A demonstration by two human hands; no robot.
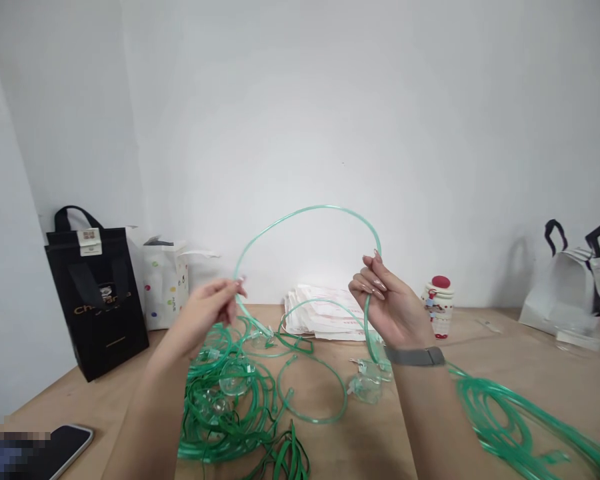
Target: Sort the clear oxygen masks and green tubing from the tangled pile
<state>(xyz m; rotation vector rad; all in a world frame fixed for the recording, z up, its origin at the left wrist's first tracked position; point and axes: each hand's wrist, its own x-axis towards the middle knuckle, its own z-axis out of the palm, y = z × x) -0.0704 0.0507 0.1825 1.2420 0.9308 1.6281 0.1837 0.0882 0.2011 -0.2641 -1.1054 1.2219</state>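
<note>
A clear green plastic tube arches up between my two hands, above the table. My left hand pinches it at the left side of the arch. On the right, my right hand has its fingers curled around the same tube, and a grey band circles that wrist. Below and beside my left arm lies a heap of green tubing with clear oxygen masks and dark green straps among it. Another clear mask rests on the table just left of my right wrist.
White printed packets are stacked by the wall. Coiled green tubes lie at right. A black bag, a dotted white bag and a phone are at left. A red-capped bottle and a white bag stand at right.
</note>
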